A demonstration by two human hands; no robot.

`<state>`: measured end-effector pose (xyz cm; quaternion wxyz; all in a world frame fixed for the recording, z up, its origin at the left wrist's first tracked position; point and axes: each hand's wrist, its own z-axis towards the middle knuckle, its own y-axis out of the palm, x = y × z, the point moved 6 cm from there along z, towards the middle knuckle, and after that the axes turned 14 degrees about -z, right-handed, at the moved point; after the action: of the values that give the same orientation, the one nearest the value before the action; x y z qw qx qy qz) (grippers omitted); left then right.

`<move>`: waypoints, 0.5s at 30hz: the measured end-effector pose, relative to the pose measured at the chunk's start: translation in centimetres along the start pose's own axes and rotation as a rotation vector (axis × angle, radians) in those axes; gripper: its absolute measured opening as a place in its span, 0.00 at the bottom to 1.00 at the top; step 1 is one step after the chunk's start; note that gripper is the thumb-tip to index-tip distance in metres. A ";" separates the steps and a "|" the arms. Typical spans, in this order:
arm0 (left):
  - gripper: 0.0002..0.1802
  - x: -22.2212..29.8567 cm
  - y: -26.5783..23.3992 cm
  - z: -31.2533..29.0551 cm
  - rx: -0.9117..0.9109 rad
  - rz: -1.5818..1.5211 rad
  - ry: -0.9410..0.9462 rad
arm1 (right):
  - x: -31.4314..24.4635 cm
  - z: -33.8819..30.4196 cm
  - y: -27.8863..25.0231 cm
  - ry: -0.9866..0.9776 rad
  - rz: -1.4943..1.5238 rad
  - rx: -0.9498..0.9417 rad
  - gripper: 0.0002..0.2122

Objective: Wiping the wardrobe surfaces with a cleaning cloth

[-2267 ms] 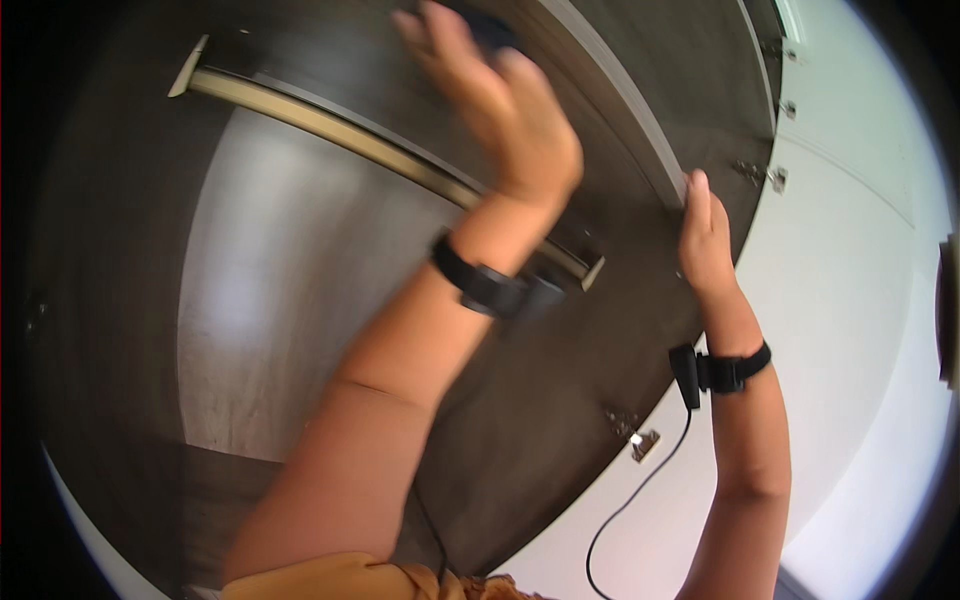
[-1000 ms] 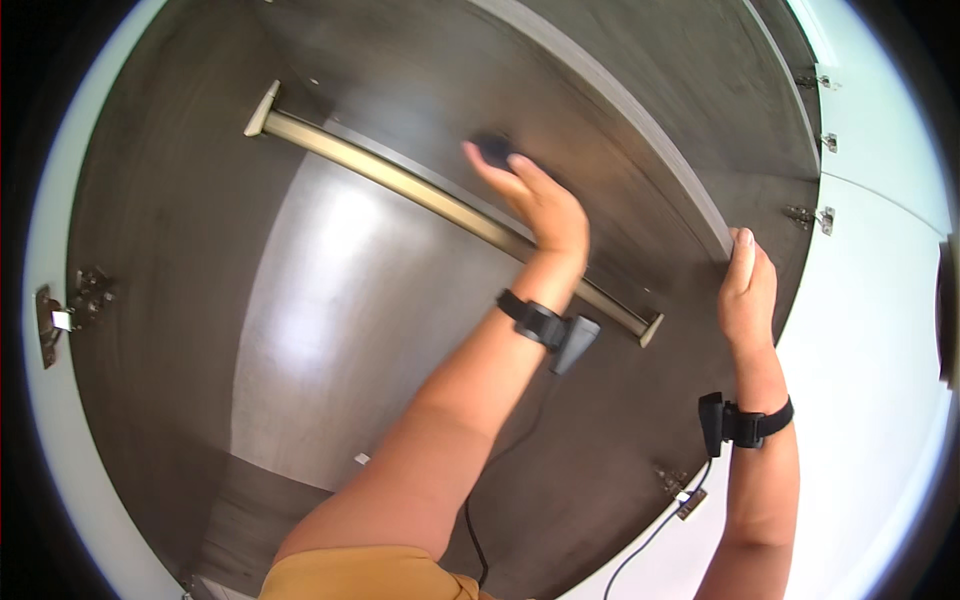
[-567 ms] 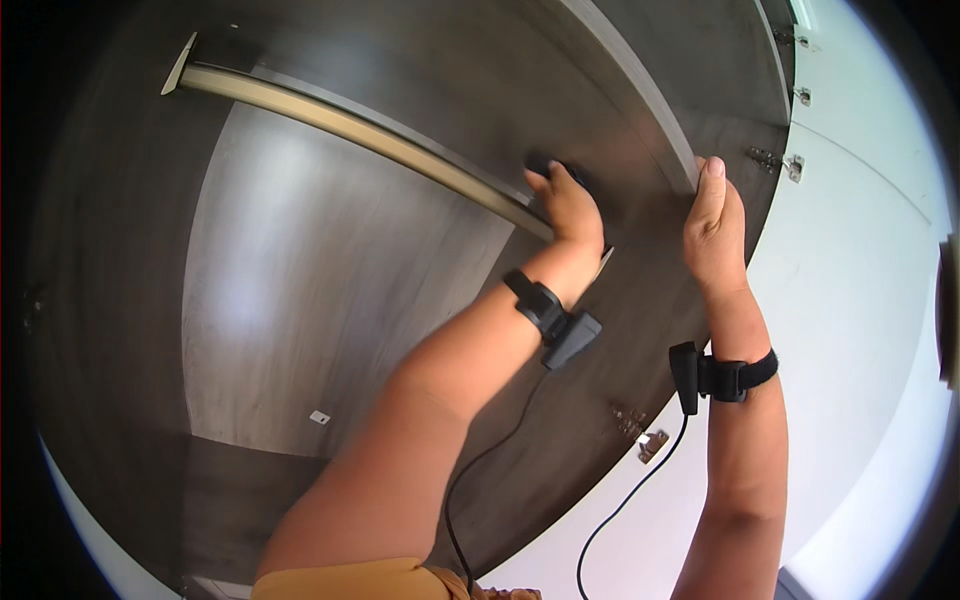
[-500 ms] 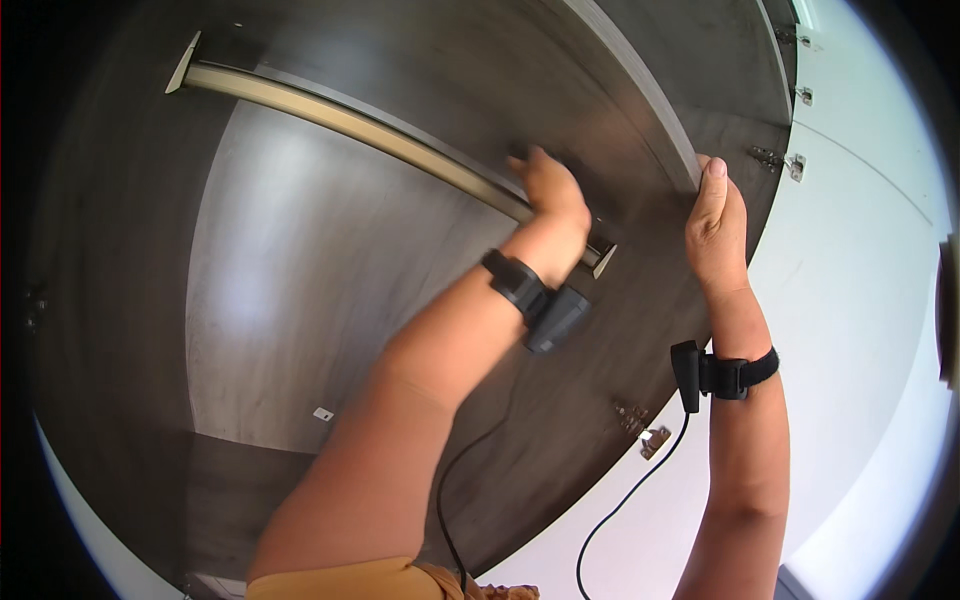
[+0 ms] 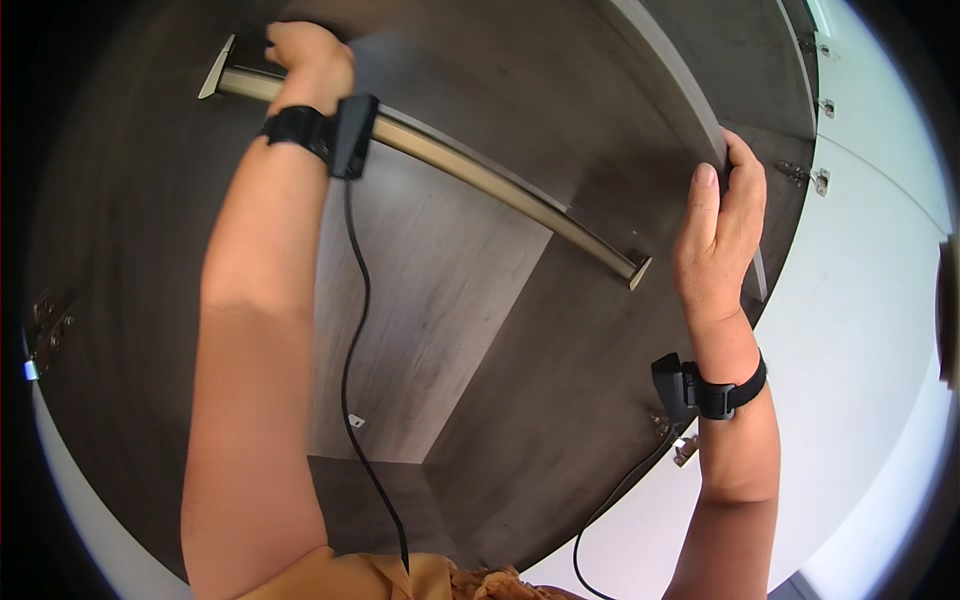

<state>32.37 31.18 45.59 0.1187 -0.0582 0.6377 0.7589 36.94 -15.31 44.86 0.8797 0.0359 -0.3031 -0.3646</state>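
I look up into a dark wood-grain wardrobe. My left hand [image 5: 305, 60] is raised to its top left corner, just above the left end of the metal hanging rail [image 5: 480, 175]. Its fingers are curled around a dark cloth that is mostly hidden, pressed against the upper panel [image 5: 500, 60]. My right hand [image 5: 715, 235] grips the front edge of the right side panel [image 5: 665, 75], thumb in front and fingers wrapped behind. Each wrist wears a black band with a small sensor and a cable.
The rail runs diagonally from upper left to its right bracket [image 5: 638, 272]. A white door [image 5: 860, 330] stands open on the right, with metal hinges [image 5: 820, 180] along the cabinet edge. Another hinge plate [image 5: 45, 320] sits on the left wall. The wardrobe's back panel [image 5: 430, 330] is bare.
My left hand has slid along the upper panel from near the rail's right end to its far left end. My right hand stays on the side panel's edge.
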 end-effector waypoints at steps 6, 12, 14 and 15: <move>0.33 -1.0 1.6 5.7 -0.213 1.346 0.210 | -0.2 -0.3 0.6 -0.077 -0.090 0.122 0.19; 0.36 -16.7 -0.8 -3.3 -0.438 1.770 0.105 | -0.2 -0.5 1.0 -0.095 -0.073 0.088 0.21; 0.32 -20.5 0.1 -12.6 -0.998 2.212 0.023 | 0.9 -0.7 0.5 -0.116 -0.100 0.077 0.22; 0.30 -21.0 0.2 -17.2 -1.303 2.332 0.052 | 1.0 -0.7 0.3 -0.124 -0.101 0.076 0.22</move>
<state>51.52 12.07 47.77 -0.6562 0.4571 -0.1600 0.5787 38.05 -15.87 44.91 0.8378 0.0617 -0.3683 -0.3983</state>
